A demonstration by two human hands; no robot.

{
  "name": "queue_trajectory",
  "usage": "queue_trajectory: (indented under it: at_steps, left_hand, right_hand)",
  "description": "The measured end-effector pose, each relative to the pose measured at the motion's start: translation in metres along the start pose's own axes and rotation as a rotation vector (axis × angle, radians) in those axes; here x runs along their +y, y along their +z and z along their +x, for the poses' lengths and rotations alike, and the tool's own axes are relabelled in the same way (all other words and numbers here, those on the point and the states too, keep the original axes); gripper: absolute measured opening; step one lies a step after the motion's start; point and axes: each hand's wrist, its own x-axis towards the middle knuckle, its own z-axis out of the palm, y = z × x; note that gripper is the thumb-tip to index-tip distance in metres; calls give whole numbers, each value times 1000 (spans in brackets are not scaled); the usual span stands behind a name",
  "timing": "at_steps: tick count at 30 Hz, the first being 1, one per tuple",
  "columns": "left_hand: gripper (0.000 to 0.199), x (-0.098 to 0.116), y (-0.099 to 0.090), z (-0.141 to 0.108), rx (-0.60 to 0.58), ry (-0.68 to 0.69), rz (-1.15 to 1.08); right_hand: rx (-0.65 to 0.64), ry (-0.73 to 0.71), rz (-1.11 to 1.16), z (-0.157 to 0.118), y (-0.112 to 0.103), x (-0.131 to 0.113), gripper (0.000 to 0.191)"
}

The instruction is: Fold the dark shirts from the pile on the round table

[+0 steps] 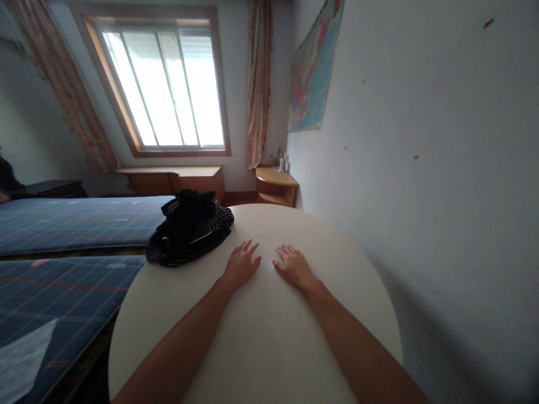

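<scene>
A round, pale table (261,336) fills the lower middle of the head view. My left hand (242,264) rests palm down on it with the fingers spread, holding nothing. To its right, across a small gap, my right hand (293,266) lies flat on the tabletop, fingers apart and nothing in it. A crumpled heap of black cloth (189,230) with white stripes lies at the table's far left edge, nearest to my left hand but not touched by it.
Two plaid mattresses (84,224) stand left of the table, with a white sheet (27,359) on the nearer one. A white wall (442,196) runs along the right. Beyond are a desk (197,173) and a wooden corner shelf (275,177) holding small objects.
</scene>
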Motion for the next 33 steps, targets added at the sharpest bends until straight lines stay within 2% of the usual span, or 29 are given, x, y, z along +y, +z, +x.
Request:
queue_trajectory:
  at_steps: [2,4,9,11,14,17,19,21,24,27,30,33]
  left_hand:
    - [51,-6,-13,10,129,-49,39]
    - [54,-17,-34,22,225,-86,87]
    - [51,-59,-98,46,450,-269,203]
    - [49,-77,-116,52,490,-336,233]
    - [53,-101,-130,56,473,-452,235]
    - [70,-118,-131,57,336,-643,189]
    - [78,-124,-129,55,231,-699,194]
    - [71,-126,-125,51,201,-666,243]
    - [54,-127,-123,44,257,-583,299]
    - [49,-124,-126,38,321,-517,290]
    - [49,-113,-135,35,459,-433,246]
    - [49,-93,-146,37,607,-304,189]
  right_hand:
    - [0,2,0,0,-1,0,64]
    - [-4,6,0,-1,-1,0,64]
    - [-4,6,1,0,-1,0,65]
    - [-4,8,4,0,-1,0,65]
    - [-4,7,9,0,-1,0,65]
    - [-3,6,11,0,-1,0,65]
    - [-1,3,9,0,0,1,65]
    - [1,2,7,1,0,1,65]
    - [-3,2,7,1,-1,1,65]
    - [-7,8,7,1,-2,0,65]
    - [-11,9,16,0,-4,-1,65]
    - [-5,2,28,1,-2,0,64]
